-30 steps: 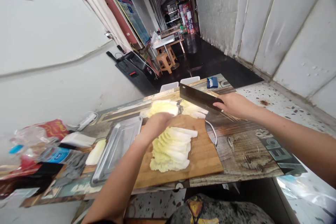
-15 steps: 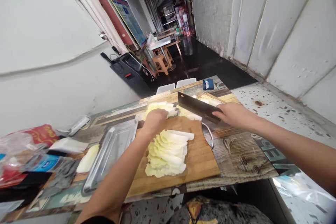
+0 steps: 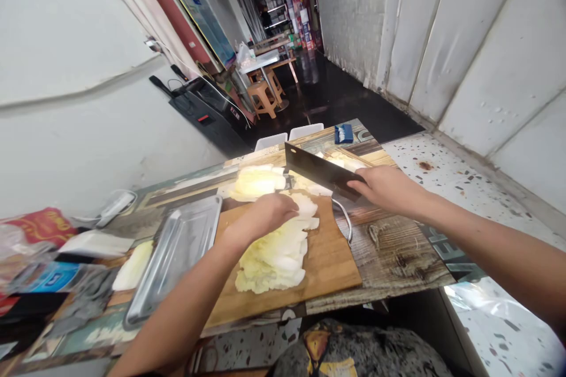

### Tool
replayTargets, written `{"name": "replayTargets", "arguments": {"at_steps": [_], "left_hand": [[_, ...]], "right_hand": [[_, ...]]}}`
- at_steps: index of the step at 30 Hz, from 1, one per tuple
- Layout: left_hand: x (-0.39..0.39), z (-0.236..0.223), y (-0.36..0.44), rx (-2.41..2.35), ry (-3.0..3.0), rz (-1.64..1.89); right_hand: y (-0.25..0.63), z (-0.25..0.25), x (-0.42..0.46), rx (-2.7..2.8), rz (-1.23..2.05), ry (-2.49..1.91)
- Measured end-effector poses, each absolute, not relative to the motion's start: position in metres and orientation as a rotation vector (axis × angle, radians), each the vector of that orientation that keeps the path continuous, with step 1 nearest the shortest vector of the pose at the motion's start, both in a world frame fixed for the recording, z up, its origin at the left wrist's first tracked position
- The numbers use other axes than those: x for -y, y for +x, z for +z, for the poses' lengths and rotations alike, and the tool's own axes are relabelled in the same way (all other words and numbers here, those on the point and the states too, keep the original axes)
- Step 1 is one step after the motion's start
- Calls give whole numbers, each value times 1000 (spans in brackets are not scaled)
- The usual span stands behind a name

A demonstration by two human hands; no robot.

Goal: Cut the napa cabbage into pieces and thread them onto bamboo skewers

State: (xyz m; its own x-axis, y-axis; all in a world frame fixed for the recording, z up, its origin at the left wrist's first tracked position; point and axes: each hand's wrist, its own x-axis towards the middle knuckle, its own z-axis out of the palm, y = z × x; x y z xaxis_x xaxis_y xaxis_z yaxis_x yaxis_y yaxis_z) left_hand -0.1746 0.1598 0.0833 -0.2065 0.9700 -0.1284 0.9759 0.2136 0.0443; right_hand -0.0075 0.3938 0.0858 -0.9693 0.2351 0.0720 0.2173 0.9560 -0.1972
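My right hand (image 3: 382,184) is wrapped round the handle of a dark cleaver (image 3: 315,169), its broad blade pointing left above the far edge of the wooden cutting board (image 3: 340,262). Over the board, my left hand (image 3: 273,213) pinches a pale napa cabbage leaf (image 3: 307,206); its fingertips are partly hidden. Below that hand, overlapping cabbage leaves (image 3: 276,262) lie fanned on the board. Beyond the board rests another pile of yellow-white cabbage leaves (image 3: 259,181), and more cabbage (image 3: 342,159) shows behind the blade.
Left of the board lies a metal tray (image 3: 177,253), with a single cabbage piece (image 3: 133,266) beside it. Plastic packaging (image 3: 50,277) and a grey cloth (image 3: 86,300) crowd the table's left end. A blue box (image 3: 344,134) sits at the far corner. The board has a metal handle (image 3: 344,218).
My left hand has come from the far leaf pile back over the board, bringing a cabbage leaf to the fanned ones. The cleaver stays raised in my right hand. The view shifted slightly.
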Motion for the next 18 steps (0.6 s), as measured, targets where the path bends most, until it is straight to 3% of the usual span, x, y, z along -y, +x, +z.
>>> {"name": "replayTargets", "arguments": {"at_steps": [7,12,18], "left_hand": [[-155,63,-186,-2350,1861,-4],[-157,79,-200,-2587,1692,139],[-179,76,-186,-2822,1588,-90]], "right_hand": [[-2,82,-396,3031,309,-353],[2,81,-396,3035,324,-399],[-2,79,-401,3040,279,-463]]}}
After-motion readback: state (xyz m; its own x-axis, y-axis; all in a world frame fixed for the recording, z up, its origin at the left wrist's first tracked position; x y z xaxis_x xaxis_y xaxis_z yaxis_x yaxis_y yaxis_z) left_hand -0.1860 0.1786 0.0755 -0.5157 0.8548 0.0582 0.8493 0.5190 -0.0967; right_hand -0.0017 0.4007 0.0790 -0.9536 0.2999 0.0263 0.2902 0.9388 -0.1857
